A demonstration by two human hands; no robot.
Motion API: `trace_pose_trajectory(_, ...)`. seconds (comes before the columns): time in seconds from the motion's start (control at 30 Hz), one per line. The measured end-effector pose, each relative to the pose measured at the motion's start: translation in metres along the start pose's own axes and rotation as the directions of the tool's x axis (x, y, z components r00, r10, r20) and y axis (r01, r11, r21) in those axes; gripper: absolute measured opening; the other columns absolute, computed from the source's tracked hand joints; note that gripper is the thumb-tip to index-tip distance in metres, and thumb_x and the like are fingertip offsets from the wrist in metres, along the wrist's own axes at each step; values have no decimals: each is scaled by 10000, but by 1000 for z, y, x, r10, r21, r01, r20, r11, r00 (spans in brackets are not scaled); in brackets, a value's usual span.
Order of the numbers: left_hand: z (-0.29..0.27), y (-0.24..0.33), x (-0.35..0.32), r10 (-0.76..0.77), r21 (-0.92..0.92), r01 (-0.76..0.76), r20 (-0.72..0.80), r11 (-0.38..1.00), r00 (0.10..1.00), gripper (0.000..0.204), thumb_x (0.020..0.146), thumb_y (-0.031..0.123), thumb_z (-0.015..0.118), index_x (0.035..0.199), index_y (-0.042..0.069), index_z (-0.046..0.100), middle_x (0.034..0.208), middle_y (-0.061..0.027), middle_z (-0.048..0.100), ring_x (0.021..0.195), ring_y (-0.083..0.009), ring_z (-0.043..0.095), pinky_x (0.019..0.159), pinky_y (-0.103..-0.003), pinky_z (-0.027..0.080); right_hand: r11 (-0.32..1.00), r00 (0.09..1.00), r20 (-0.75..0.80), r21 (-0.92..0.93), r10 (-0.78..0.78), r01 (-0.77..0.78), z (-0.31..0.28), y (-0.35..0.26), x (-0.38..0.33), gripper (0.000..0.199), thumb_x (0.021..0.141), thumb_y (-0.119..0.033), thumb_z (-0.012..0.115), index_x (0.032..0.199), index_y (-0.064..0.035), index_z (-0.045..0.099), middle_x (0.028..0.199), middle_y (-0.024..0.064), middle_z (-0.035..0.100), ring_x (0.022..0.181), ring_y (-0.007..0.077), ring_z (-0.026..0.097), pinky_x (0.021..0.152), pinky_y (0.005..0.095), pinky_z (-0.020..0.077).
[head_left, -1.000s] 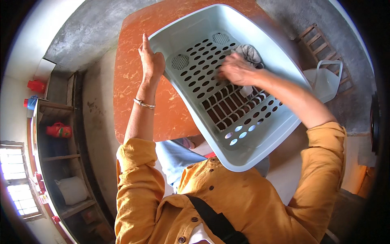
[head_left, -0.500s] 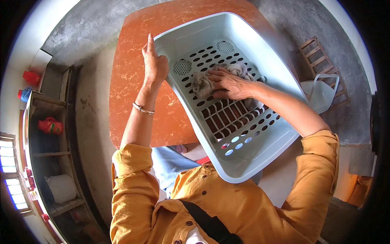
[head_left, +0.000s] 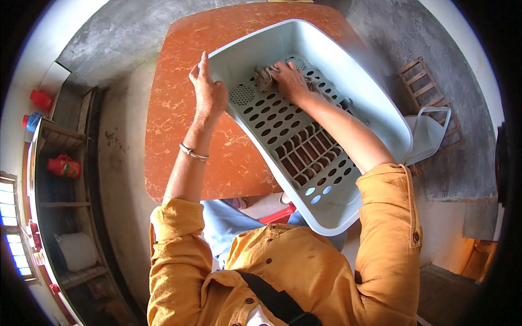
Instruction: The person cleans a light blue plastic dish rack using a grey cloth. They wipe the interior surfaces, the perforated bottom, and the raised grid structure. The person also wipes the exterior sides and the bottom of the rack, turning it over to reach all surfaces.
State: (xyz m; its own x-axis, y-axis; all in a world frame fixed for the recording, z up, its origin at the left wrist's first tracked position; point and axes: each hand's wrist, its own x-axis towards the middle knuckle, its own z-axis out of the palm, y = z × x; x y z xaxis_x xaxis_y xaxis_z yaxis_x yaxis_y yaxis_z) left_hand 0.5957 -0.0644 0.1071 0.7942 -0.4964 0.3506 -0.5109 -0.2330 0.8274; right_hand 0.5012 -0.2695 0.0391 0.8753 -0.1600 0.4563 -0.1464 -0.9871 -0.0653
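Observation:
A deep pale blue-grey plastic dish rack (head_left: 365,81) rests tilted on the table's near edge, close to my body. Its bottom has oval holes, two finely perforated patches and a slotted grid. My left hand (head_left: 210,93) grips the rack's far left rim, index finger sticking up and the rest curled around the edge. Inside, toward the far end, my right hand (head_left: 291,81) presses a crumpled grey-brown cloth (head_left: 263,79) against the bottom. Its fingers are bent over the cloth and slightly blurred, and part of the cloth is hidden under the hand.
The rack stands on a reddish-brown marbled table (head_left: 179,146). To the right are a pale plastic container (head_left: 427,138) with a handle and a wooden ladder-like frame (head_left: 421,81). Along the left wall runs a shelf unit (head_left: 65,205) holding a red jug (head_left: 64,166) and a white pot (head_left: 77,251).
My right hand has moved the cloth away from me, toward the rack's far end, uncovering more holes and the grid. The rack has shifted slightly; my left hand keeps its grip.

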Motion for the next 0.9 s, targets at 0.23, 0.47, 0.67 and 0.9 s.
trace_pose_trajectory(0.23,3,13,-4,-37,-6,37,-117,999,992,739,716,-146,363,1424,30,249,1375,-249,239,1299,-398,298,1079,-426,328,760,903,97,582,-419,290,-18,-12,-42,542,943,-364,270,1040,31,629,1141,194,501,1016,338,463,884,434,392)
trace_pose_trajectory(0.47,4,3,0,-39,-62,36,-42,997,998,765,706,-165,373,1425,72,261,1402,-240,162,1324,-412,256,1090,-424,325,630,878,13,691,478,-353,-46,-16,8,179,888,-110,519,980,9,615,894,175,665,846,260,648,715,376,504)
trace_pose_trajectory(0.67,0,-3,3,8,-39,-8,16,999,1000,771,712,-186,373,1424,85,253,1402,-262,122,1336,-449,216,1085,-440,339,507,696,-76,742,714,-439,-6,30,73,460,826,-296,632,1218,-70,550,1234,230,436,1117,368,490,938,424,428)
trace_pose_trajectory(0.9,-7,0,-4,-19,2,19,54,1000,998,818,688,-197,376,1436,98,230,1401,-272,103,1311,-478,247,1068,-439,368,852,814,-422,499,399,-159,12,4,63,346,808,-172,576,1134,-58,553,1145,190,481,1078,378,484,921,433,419)
